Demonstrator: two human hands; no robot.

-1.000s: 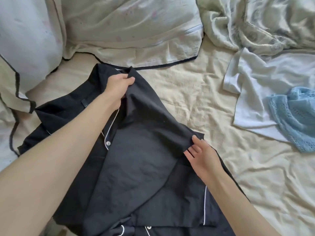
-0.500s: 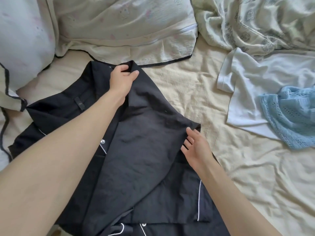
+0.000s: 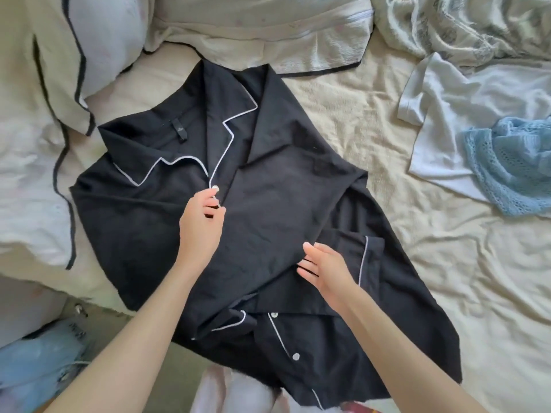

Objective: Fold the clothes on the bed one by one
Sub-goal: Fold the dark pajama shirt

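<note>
Your one bed (image 3: 343, 120), under a crinkled cream sheet, carries three garments: one smooth black shirt (image 3: 283, 198) with white piping at centre, one white tee (image 3: 447, 114), one blue knit (image 3: 507, 162) right. Your left hand (image 3: 201, 225) pinches the shirt's placket; your right hand (image 3: 325, 268) hovers, fingers straight.

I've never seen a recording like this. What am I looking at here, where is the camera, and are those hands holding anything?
No machine here: a person wears a camera on the head, looking down at their own two bare hands over a bed with a cream sheet. A black pyjama shirt with white piping lies spread out, one side folded across. The left hand pinches the shirt's front edge beside a white button. The right hand is open, fingers straight, at the folded fabric. To the right lie a white T-shirt and a light blue knitted garment.
</note>
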